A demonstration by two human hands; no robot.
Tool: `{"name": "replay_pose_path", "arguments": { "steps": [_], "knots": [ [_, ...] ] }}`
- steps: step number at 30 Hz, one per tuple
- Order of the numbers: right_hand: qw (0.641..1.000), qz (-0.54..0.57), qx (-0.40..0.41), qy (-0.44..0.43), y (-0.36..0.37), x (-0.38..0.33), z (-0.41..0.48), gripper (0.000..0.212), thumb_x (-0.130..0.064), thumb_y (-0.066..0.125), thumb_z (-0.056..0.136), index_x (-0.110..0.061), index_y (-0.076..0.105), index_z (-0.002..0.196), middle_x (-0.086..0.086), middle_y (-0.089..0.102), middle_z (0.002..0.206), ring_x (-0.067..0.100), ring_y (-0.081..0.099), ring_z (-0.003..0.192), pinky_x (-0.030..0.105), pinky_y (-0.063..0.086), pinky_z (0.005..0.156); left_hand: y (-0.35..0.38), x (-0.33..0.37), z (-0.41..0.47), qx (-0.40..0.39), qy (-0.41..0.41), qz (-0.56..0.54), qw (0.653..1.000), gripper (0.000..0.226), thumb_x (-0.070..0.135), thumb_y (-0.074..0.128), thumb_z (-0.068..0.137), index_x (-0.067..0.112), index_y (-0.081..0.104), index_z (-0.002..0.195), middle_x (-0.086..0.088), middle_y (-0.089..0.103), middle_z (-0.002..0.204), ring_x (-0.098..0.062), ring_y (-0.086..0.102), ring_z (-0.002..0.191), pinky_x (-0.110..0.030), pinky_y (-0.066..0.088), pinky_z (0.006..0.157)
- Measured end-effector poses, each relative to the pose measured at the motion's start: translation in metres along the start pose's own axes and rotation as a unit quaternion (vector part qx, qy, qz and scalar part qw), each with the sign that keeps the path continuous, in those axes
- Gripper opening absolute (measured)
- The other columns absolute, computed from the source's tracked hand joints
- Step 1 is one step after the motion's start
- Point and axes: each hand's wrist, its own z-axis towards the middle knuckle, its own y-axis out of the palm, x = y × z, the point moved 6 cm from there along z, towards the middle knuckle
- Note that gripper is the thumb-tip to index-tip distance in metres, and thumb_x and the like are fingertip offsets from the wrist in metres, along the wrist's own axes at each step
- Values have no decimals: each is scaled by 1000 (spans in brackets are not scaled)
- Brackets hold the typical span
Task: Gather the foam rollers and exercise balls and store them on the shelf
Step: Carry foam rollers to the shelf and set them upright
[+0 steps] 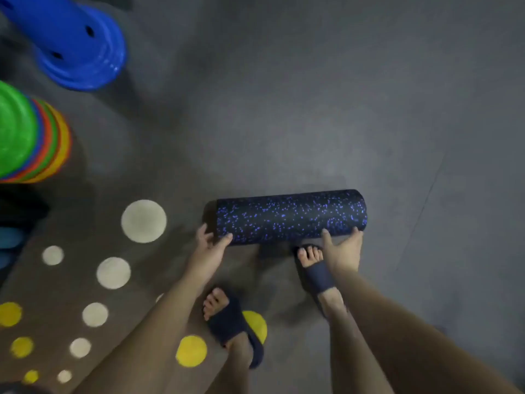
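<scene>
A black foam roller (289, 216) with blue speckles lies sideways just above the grey floor in front of my feet. My left hand (208, 245) cups its left end, thumb on the near side and fingers around the end face. At the right end, my right hand (342, 248) holds it from below, with thumb and fingertips pressed against the near side. No exercise ball and no shelf show in this view.
A stack of blue cones (74, 41) lies at the top left. Below it stands a stack of coloured flat discs (31, 135). A brown mat with white and yellow dots (85, 294) covers the lower left. My feet in dark slides (316, 275) stand behind the roller.
</scene>
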Motion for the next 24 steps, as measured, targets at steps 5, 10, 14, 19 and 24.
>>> {"name": "replay_pose_path", "arguments": {
  "steps": [5,10,14,19,24],
  "knots": [
    [996,-67,39,36,22,38,110,114,-65,72,80,-6,16,159,18,9,168,38,15,153,45,14,126,31,-51,107,70,13,8,997,101,79,70,67,18,50,145,-8,63,140,-27,61,127,-48,45,113],
    [999,44,-10,28,15,42,168,106,-77,85,45,-13,58,125,2,69,119,15,69,106,41,56,98,50,-69,124,137,-58,-78,986,71,59,72,83,16,55,136,-3,65,128,-25,63,116,-41,48,106],
    [999,-31,-3,7,16,18,133,106,-88,78,42,-13,56,113,7,64,115,25,66,107,47,55,98,12,-82,83,169,-89,-194,962,73,66,81,68,19,70,123,2,75,115,-21,71,105,-45,55,102],
    [989,-57,-110,-82,73,-59,41,112,-90,75,48,-14,53,127,7,60,124,28,61,119,51,50,103,-89,-125,-12,206,-153,-322,911,86,68,87,62,10,68,122,-10,76,114,-22,75,92,-32,63,73],
    [958,-63,-197,-200,174,-175,-82,126,-82,75,50,-14,36,148,11,34,153,33,42,139,51,36,116,-157,-191,-107,221,-156,-382,884,84,64,90,62,6,66,118,-17,75,113,-31,73,97,-45,62,74]
  ]
}}
